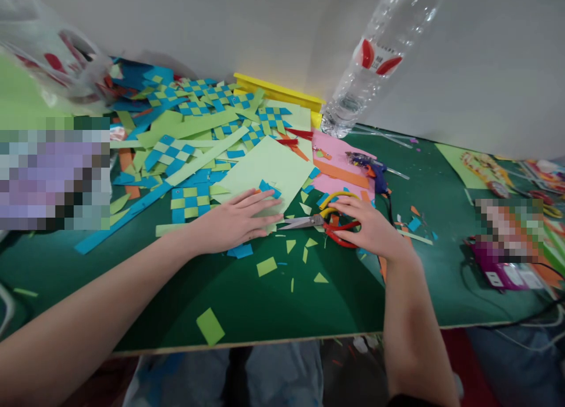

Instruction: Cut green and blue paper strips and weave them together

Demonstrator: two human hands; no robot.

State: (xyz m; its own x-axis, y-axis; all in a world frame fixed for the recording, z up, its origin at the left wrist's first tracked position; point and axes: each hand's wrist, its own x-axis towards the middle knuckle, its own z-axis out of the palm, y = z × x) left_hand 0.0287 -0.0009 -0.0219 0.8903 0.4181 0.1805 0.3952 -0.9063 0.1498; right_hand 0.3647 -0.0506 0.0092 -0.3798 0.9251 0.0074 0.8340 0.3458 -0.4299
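My left hand (233, 220) lies flat with its fingers stretched out over a pale green paper sheet (276, 166) and small scraps. Close to its fingertips is a blue scrap (269, 188). My right hand (373, 223) has its fingers and thumb on the yellow and red handles of a pair of scissors (316, 220). The metal blades point left, almost touching my left fingers. A blue and green woven paper piece (190, 204) lies beside my left wrist. Behind it spreads a heap of similar woven pieces and paper strips (212, 124).
A clear plastic bottle (353, 83) stands by the wall, near a yellow strip (278, 92). On pink paper (338, 142) rests a blue glue gun (375, 170). A plastic bag (66, 60) is at left, a purple box (498, 266) at right. Green offcuts (266, 267) litter the green table (309, 313).
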